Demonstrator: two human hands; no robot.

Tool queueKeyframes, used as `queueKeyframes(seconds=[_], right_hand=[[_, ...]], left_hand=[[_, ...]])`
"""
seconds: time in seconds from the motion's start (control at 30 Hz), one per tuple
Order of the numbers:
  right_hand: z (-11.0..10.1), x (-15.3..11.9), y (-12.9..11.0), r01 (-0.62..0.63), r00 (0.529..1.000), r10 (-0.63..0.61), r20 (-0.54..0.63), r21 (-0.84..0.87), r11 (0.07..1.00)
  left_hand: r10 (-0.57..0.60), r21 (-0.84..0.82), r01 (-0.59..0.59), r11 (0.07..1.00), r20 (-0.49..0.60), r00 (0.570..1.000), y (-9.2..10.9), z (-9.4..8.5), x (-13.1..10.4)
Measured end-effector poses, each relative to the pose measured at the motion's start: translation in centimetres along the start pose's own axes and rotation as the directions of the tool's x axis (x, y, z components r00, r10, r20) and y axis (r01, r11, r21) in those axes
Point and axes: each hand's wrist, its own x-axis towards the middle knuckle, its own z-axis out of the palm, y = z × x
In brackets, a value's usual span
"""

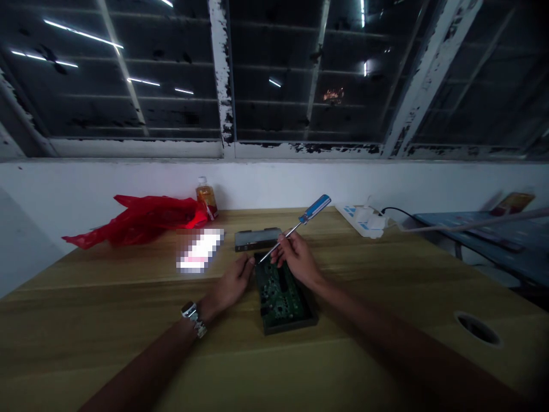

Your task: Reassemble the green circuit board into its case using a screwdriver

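A screwdriver [316,208] with a blue and clear handle slants across the middle, its shaft held in the fingers of my right hand [295,257]. Its tip points down at the upper left corner of an open dark case [291,328]. Inside the case lies a green circuit board [281,297], partly covered by my right hand. My left hand [234,280] is closed beside that same corner, close to the screwdriver tip; what its fingertips pinch, if anything, is too small to tell. Just behind the case rests a dark, shallow cover-like piece [257,239].
A blurred-out bright phone-like rectangle [201,250] lies left on the wooden table [128,320]. Behind it are a red plastic bag [146,220] and a bottle [206,197]. A power strip [362,220] with plugs sits back right, and a round hole [478,329] opens at right.
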Motion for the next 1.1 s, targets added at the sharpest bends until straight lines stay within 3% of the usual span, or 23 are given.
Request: queueKeyframes(seconds=[0.83,1.1], right_hand=[[0.57,-0.32,-0.48,-0.007,1.0,0.008,-0.027,0.041,0.999],[0.22,-0.18,0.06,0.006,1.0,-0.006,-0.002,0.0,1.0]], left_hand=[[0.004,-0.017,-0.004,1.0,-0.027,1.0,-0.09,0.48,0.07],[0.097,-0.025,-0.095,0.995,0.094,0.991,0.79,-0.38,-0.17]])
